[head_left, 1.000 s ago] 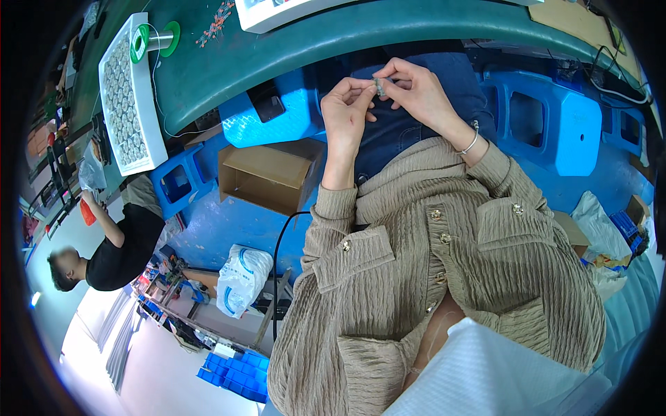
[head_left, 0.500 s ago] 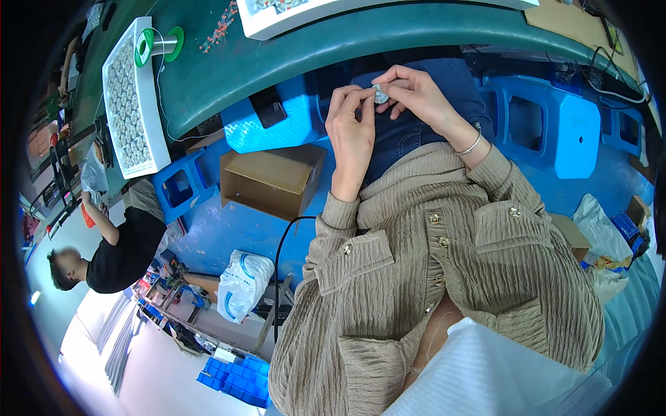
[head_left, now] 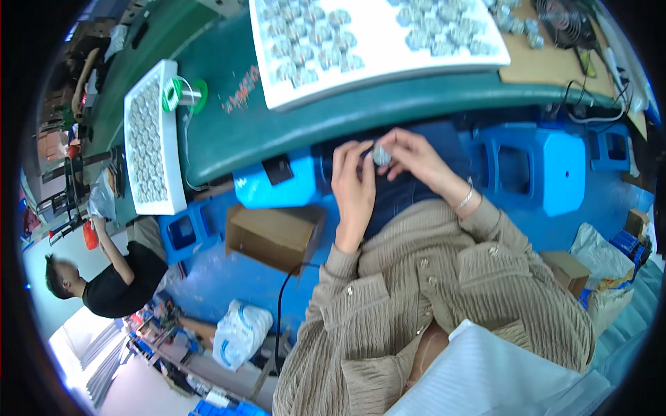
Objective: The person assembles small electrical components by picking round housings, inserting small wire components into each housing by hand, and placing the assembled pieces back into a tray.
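Head view shows both hands meeting at about 12 o'clock from the lap, just below the green table edge: the right hand pinches a small round metal part by its fingertips, while the left hand has its fingers closed against the part's left side. It looks like a fitting or checking step on that one piece, done off the table. Next would seem to call for a steady pinch, with the white tray of like parts at 12 o'clock above.
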### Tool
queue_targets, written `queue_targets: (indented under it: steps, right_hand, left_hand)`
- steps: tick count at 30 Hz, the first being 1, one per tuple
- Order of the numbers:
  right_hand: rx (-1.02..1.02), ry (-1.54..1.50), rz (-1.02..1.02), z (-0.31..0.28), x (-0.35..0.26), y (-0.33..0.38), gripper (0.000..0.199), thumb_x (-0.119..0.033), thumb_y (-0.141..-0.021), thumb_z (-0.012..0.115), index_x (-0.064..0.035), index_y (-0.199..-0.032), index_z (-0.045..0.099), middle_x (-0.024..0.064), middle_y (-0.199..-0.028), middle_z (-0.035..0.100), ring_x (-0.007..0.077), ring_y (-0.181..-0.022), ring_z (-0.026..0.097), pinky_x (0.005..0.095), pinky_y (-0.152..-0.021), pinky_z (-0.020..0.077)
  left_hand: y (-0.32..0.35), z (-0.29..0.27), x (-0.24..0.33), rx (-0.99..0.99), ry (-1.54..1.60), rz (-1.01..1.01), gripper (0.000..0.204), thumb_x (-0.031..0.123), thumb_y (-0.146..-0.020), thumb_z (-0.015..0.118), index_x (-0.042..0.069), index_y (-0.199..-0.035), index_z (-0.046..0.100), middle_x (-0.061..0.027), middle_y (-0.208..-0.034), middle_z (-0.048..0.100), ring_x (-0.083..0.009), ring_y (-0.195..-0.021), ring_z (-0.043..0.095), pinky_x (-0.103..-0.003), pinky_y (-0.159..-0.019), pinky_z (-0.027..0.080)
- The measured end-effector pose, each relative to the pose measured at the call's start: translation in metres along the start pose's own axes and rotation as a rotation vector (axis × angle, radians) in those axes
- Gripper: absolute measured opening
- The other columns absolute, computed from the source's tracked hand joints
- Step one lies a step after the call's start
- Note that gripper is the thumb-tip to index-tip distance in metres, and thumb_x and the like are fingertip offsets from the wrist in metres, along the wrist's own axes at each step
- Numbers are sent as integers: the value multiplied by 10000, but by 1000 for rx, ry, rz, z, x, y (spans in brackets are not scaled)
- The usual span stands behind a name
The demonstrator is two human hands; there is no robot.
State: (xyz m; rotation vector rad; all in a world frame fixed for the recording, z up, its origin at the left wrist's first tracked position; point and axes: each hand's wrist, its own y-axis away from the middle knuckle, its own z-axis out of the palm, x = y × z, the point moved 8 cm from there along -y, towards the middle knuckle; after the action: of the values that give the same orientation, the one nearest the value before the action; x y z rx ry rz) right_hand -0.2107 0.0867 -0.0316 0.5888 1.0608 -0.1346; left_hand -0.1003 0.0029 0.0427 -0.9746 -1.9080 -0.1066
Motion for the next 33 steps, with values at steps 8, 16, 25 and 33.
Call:
queue_targets:
  steps: [8, 16, 25, 33]
  right_hand:
    - [-316, 195, -109, 42, -133, 27, 392, 21, -897, 691, -26, -1275, 597, 120, -1099, 694, 186, -847, 696, 253, -693, 587]
    - [182, 1152, -720, 9, -279, -90, 273, -216, -932, 741, -118, -1187, 736, 74, -1118, 715, 184, -911, 669, 268, -753, 571]
    - [183, 1550, -758, 21, -262, -149, 338, -268, -913, 744, -103, -1208, 740, 95, -1139, 714, 235, -963, 682, 306, -878, 557]
    - [272, 1593, -755, 7, -274, -149, 339, -252, -944, 729, -125, -1259, 719, 85, -1187, 692, 221, -985, 669, 271, -858, 574]
  left_hand:
    - [-6, -12, -38, -57, 183, -369, 160, 24, -971, 613, 35, -1089, 720, -36, -1049, 652, -122, -797, 586, -220, -652, 459]
    - [-1, 4, -26, -112, 239, -306, 164, 11, -963, 612, 31, -1086, 719, -42, -993, 690, -119, -761, 596, -225, -648, 461]
    - [11, 3, -45, -126, 261, -336, 167, 5, -954, 616, 35, -1083, 718, -36, -978, 697, -116, -750, 592, -227, -646, 459]
    - [5, 1, -45, -113, 240, -327, 174, 5, -951, 615, 38, -1089, 716, -29, -958, 699, -112, -734, 578, -227, -621, 449]
